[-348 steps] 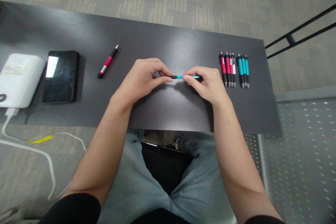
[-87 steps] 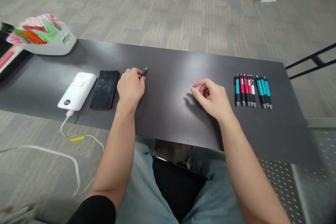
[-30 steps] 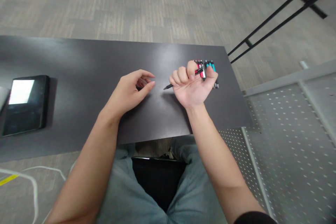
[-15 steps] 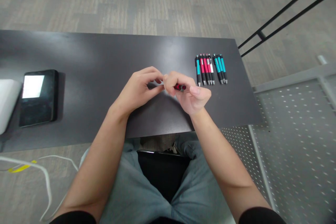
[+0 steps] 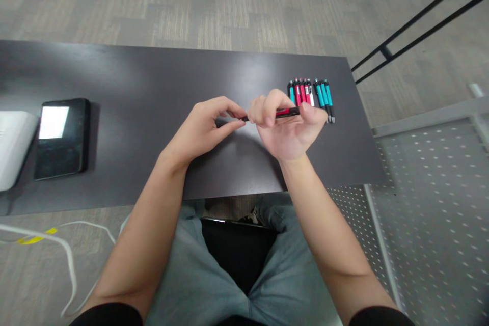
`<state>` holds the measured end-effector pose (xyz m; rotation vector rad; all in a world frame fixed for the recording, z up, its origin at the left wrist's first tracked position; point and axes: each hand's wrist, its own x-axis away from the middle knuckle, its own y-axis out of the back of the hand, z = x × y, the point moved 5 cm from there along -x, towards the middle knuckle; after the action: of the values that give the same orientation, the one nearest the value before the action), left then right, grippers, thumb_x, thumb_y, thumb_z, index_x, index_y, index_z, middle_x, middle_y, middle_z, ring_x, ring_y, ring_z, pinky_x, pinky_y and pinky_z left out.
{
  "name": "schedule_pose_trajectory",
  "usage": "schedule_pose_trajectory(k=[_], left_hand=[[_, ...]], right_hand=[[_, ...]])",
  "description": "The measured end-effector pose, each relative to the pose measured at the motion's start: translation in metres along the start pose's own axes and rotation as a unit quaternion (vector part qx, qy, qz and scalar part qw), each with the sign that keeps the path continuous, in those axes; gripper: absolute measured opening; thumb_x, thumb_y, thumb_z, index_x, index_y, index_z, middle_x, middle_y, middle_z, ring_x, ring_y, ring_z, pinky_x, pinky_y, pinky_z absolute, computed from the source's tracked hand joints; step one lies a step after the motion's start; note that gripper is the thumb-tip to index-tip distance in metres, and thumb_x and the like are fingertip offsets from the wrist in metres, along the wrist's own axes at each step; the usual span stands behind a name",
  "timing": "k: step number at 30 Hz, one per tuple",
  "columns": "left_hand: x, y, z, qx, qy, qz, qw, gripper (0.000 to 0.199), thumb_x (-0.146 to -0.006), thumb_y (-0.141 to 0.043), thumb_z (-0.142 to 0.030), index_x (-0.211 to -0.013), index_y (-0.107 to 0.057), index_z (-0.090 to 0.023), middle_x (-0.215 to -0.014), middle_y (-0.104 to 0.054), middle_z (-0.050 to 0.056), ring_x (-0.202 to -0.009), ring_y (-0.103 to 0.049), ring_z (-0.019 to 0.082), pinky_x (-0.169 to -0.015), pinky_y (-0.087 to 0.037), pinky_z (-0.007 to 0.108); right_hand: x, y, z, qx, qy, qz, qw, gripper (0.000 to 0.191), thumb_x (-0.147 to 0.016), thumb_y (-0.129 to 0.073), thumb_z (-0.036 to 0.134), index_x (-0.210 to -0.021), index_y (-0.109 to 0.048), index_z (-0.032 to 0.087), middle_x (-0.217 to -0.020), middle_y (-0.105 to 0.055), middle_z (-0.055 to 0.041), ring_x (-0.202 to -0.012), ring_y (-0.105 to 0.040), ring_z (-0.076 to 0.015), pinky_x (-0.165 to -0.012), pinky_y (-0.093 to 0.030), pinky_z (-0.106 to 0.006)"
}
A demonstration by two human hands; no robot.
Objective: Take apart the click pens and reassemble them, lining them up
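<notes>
The left hand point(image 5: 208, 125) pinched the tip of the red-and-black pen point(image 5: 292, 111), and the right hand point(image 5: 288, 135) was closed around its barrel, close together, left of the pen row point(image 5: 303, 92). A light, straight hold seemed best, without bending the tip.

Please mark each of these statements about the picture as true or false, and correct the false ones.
1. The right hand holds a red and black pen. True.
2. A white, rounded power bank lies left of a black, rectangular phone. True.
3. The left hand rests on the phone. False: its fingertips are at the pen's black end.
4. All pens lying on the dark table are red. False: teal ones lie there too.
</notes>
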<state>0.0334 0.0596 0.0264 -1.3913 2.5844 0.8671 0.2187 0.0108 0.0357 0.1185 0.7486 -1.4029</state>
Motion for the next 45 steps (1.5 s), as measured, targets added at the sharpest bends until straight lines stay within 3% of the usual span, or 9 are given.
schedule_pose_trajectory(k=[5,10,15,19,22,28,33,38,45], left_hand=[[0.002,-0.001,-0.001,0.02,0.049,-0.007,0.999,0.031,-0.112,-0.09,-0.058,-0.116,-0.089,-0.027,-0.12,-0.093,0.008,-0.108,-0.086,0.028,-0.105,-0.073,0.042],[0.001,-0.003,0.002,0.067,0.071,-0.054,0.994,0.047,-0.112,-0.094,-0.074,-0.117,-0.087,-0.028,-0.115,-0.093,0.006,-0.103,-0.085,0.027,-0.103,-0.072,0.042],[-0.002,0.016,0.013,0.139,0.05,-0.169,0.974,0.061,-0.093,-0.113,-0.084,-0.111,-0.095,-0.029,-0.101,-0.089,0.006,-0.09,-0.083,0.024,-0.086,-0.066,0.038],[-0.003,0.024,0.012,0.192,0.045,-0.209,0.958,0.067,-0.084,-0.118,-0.087,-0.105,-0.093,-0.028,-0.094,-0.084,0.005,-0.082,-0.078,0.022,-0.078,-0.061,0.038],[-0.004,0.023,0.009,0.207,0.041,-0.218,0.953,0.069,-0.084,-0.118,-0.088,-0.101,-0.089,-0.028,-0.094,-0.082,0.005,-0.083,-0.077,0.021,-0.08,-0.064,0.039],[-0.005,0.016,0.002,0.241,0.022,-0.205,0.948,0.06,-0.095,-0.114,-0.083,-0.102,-0.089,-0.028,-0.111,-0.093,0.008,-0.098,-0.088,0.023,-0.094,-0.076,0.039],[-0.005,0.014,0.003,0.287,0.017,-0.213,0.934,0.052,-0.101,-0.111,-0.078,-0.111,-0.096,-0.029,-0.107,-0.096,0.006,-0.103,-0.094,0.025,-0.098,-0.079,0.039],[-0.006,0.008,0.01,0.324,0.045,-0.178,0.928,0.051,-0.104,-0.108,-0.08,-0.121,-0.101,-0.033,-0.119,-0.099,0.006,-0.109,-0.097,0.024,-0.097,-0.078,0.035],[-0.007,0.003,0.015,0.329,0.067,-0.213,0.917,0.059,-0.094,-0.113,-0.086,-0.106,-0.096,-0.03,-0.116,-0.099,0.007,-0.101,-0.097,0.025,-0.096,-0.08,0.04]], right_hand=[[-0.001,0.018,0.0,-0.003,-0.079,-0.139,0.987,0.066,-0.122,-0.051,0.082,-0.084,-0.073,0.032,-0.083,-0.065,-0.0036,-0.084,-0.069,-0.0266,-0.096,-0.07,-0.047],[0.003,0.033,-0.005,0.051,-0.125,-0.187,0.973,0.051,-0.115,-0.066,0.08,-0.104,-0.078,0.032,-0.114,-0.083,-0.008,-0.114,-0.08,-0.0297,-0.102,-0.073,-0.046],[0.0,0.045,0.009,0.153,-0.177,-0.149,0.961,0.065,-0.115,-0.057,0.096,-0.111,-0.073,0.032,-0.125,-0.083,-0.0124,-0.12,-0.08,-0.0321,-0.091,-0.068,-0.045],[0.003,0.043,0.009,0.187,-0.217,-0.109,0.952,0.053,-0.106,-0.089,0.082,-0.113,-0.078,0.03,-0.128,-0.084,-0.0122,-0.106,-0.076,-0.0271,-0.075,-0.058,-0.038],[0.009,0.028,-0.002,0.243,-0.26,-0.027,0.934,0.055,-0.113,-0.088,0.083,-0.122,-0.086,0.029,-0.114,-0.081,-0.0083,-0.1,-0.072,-0.0258,-0.075,-0.054,-0.037],[0.017,-0.005,-0.018,0.185,-0.302,0.093,0.93,0.075,-0.121,-0.064,0.096,-0.095,-0.078,0.028,-0.075,-0.048,0.0021,-0.072,-0.047,-0.0209,-0.072,-0.043,-0.039],[0.018,-0.019,-0.029,0.105,-0.318,0.093,0.937,0.076,-0.117,-0.072,0.097,-0.085,-0.062,0.03,-0.073,-0.047,0.0038,-0.066,-0.038,-0.018,-0.064,-0.032,-0.037],[0.021,-0.024,-0.038,0.034,-0.359,0.067,0.93,0.075,-0.114,-0.067,0.103,-0.093,-0.064,0.031,-0.065,-0.024,0.0125,-0.059,-0.014,-0.0153,-0.058,-0.014,-0.036],[0.023,-0.006,-0.042,0.161,-0.278,0.03,0.946,0.073,-0.115,-0.072,0.101,-0.092,-0.059,0.032,-0.075,-0.035,0.006,-0.068,-0.034,-0.0198,-0.065,-0.03,-0.039]])
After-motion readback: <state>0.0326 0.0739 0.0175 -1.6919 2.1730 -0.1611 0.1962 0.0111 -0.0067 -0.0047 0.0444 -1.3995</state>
